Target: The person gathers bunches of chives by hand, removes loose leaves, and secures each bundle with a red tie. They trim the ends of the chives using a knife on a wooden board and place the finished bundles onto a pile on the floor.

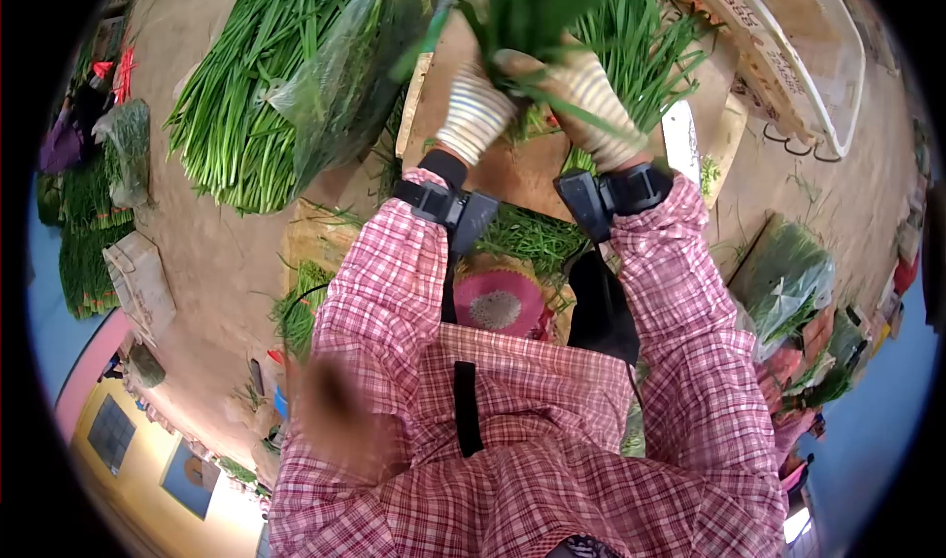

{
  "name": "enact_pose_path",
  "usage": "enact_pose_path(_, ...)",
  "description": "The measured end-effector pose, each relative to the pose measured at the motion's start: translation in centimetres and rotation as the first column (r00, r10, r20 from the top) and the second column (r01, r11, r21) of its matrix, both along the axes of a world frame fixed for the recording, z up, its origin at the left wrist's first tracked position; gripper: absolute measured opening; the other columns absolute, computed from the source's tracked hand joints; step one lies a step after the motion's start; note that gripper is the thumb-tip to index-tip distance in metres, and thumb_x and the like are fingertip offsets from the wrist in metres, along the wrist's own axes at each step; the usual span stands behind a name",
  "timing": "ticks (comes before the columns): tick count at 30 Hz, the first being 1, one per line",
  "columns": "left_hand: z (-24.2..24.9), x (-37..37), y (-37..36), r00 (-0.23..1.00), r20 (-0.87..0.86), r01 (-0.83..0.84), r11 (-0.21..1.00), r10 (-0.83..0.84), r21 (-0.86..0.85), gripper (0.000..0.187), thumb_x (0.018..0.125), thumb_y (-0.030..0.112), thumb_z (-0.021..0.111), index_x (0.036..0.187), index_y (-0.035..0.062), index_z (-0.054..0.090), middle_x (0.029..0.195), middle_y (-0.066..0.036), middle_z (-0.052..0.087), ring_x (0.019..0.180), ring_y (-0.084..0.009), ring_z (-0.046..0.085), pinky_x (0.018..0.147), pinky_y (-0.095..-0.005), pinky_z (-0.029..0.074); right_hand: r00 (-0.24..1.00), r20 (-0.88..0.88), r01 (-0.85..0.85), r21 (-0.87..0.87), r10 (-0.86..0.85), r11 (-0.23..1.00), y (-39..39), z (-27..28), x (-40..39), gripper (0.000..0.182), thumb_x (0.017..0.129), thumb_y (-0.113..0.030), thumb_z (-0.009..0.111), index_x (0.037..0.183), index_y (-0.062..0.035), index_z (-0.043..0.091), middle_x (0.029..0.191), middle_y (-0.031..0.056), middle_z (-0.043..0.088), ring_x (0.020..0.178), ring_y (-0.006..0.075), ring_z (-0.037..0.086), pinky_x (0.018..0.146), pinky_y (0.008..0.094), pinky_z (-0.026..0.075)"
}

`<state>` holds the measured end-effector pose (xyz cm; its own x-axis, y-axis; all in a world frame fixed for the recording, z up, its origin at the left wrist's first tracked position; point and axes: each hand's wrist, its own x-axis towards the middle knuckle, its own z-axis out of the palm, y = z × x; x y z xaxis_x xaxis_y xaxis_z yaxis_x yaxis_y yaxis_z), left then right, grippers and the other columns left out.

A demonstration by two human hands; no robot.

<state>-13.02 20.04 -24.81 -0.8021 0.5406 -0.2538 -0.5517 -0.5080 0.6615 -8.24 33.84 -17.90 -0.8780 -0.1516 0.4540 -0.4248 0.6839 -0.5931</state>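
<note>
Both hands wear white knitted gloves with stripes, fingertips partly bare. Between them a bunch of long flat green leaves [552, 6], looking like garlic chives, is blurred by motion at the top of the view. My left hand [478, 104] is closed at the bunch's left side, its fingers partly hidden by leaves. My right hand [591, 100] grips the bunch from the right, thumb across its lower end. Beneath is a wooden board [537, 174] with loose leaves. More chives [641, 55] lie on it to the right, beside a white flat piece [680, 139].
A large pile of chives [236, 114], partly under clear plastic [345, 85], lies to the left. A white plastic crate [788, 65] stands at upper right. Bagged greens [783, 272] sit at right on the floor. Trimmings [532, 238] lie below the board near a pink round object [498, 302].
</note>
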Motion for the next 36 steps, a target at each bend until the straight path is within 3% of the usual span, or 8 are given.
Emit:
enact_pose_path(2,0.4,-0.5,-1.9,0.978,-0.202,-0.005,0.975,-0.041,-0.224,0.022,0.091,0.021,0.058,0.099,0.0003,0.062,0.09,-0.01,0.066,0.09,-0.0191,0.062,0.087,-0.0355,0.051,0.824,0.537,0.301,-0.685,0.179,0.664,-0.7,4.5,-0.9,0.038,0.084,-0.016,0.064,0.12,-0.0055,0.058,0.107,0.015,0.064,0.085,0.0209,0.065,0.077,0.0328,0.051)
enact_pose_path(12,6.4,-2.8,-2.2,0.913,0.399,0.215,0.934,-0.088,-0.286,0.032,0.084,0.011,0.065,0.113,-0.0026,0.059,0.105,-0.016,0.065,0.092,-0.0267,0.064,0.079,-0.0414,0.056,0.451,0.887,0.588,-0.212,-0.1,0.78,-0.7,0.6,10.7,0.047,0.081,-0.028,0.068,0.119,-0.0028,0.058,0.114,0.022,0.061,0.102,0.0318,0.06,0.089,0.0354,0.048)
enact_pose_path(14,5.1,-2.9,-1.9,0.923,0.383,0.187,0.909,-0.032,-0.373,0.033,0.085,0.011,0.065,0.113,-0.0026,0.059,0.107,-0.016,0.065,0.091,-0.0262,0.064,0.078,-0.0409,0.056,0.522,0.622,0.754,-0.017,-0.583,0.657,-1.6,1.0,12.6,0.043,0.069,-0.021,0.077,0.108,-0.0085,0.065,0.096,0.0164,0.064,0.091,0.0345,0.06,0.082,0.0428,0.048)
enact_pose_path(24,5.0,-0.7,-0.7,0.944,0.323,0.115,0.857,0.062,-0.502,0.026,0.079,0.0,0.067,0.103,-0.0055,0.059,0.098,-0.014,0.065,0.084,-0.0266,0.068,0.07,-0.037,0.056,0.818,0.384,0.337,0.284,-0.429,0.898,-4.0,0.6,12.7,0.017,0.07,-0.028,0.072,0.072,-0.0147,0.061,0.077,0.0041,0.059,0.083,0.0256,0.056,0.074,0.041,0.039)
enact_pose_path(26,4.4,-1.3,-1.6,0.954,0.296,0.098,0.886,0.046,-0.454,0.024,0.082,0.006,0.066,0.104,-0.0013,0.06,0.098,-0.014,0.067,0.09,-0.0252,0.066,0.076,-0.0385,0.056,0.603,0.711,-0.154,0.548,-0.361,0.822,-3.9,-0.4,16.3,0.021,0.078,-0.034,0.064,0.078,-0.0133,0.067,0.086,0.0082,0.064,0.086,0.0274,0.061,0.076,0.0411,0.044)
enact_pose_path(28,5.3,-2.0,-3.1,0.922,0.385,0.192,0.921,-0.051,-0.339,0.027,0.083,0.01,0.067,0.107,-0.0006,0.06,0.105,-0.011,0.065,0.097,-0.0239,0.063,0.09,-0.0416,0.051,0.003,0.99,-0.424,0.129,-0.141,0.896,-2.7,-0.3,18.4,0.034,0.081,-0.036,0.063,0.102,-0.0091,0.067,0.103,0.0151,0.065,0.09,0.0309,0.066,0.078,0.0479,0.051)
enact_pose_path(31,4.7,-2.2,-5.9,0.893,0.439,0.171,0.977,-0.098,-0.129,0.032,0.085,0.008,0.065,0.114,0.0033,0.055,0.101,-0.009,0.064,0.096,-0.0264,0.063,0.098,-0.052,0.046,0.423,0.81,0.345,0.269,-0.405,0.899,-1.5,0.6,19.0,0.039,0.076,-0.027,0.07,0.11,-0.0103,0.062,0.1,0.0147,0.063,0.088,0.0349,0.063,0.079,0.0473,0.05)
enact_pose_path(36,4.7,-1.4,-7.8,0.91,0.33,0.222,0.967,-0.251,0.122,0.045,0.085,0.007,0.064,0.127,0.0142,0.048,0.105,-0.004,0.063,0.1,-0.024,0.062,0.1,-0.0523,0.043,0.82,0.394,0.35,0.227,-0.415,0.909,-1.9,1.1,11.4,0.062,0.065,-0.015,0.072,0.123,-0.0137,0.052,0.138,0.0116,0.041,0.12,0.0336,0.045,0.097,0.0484,0.036)
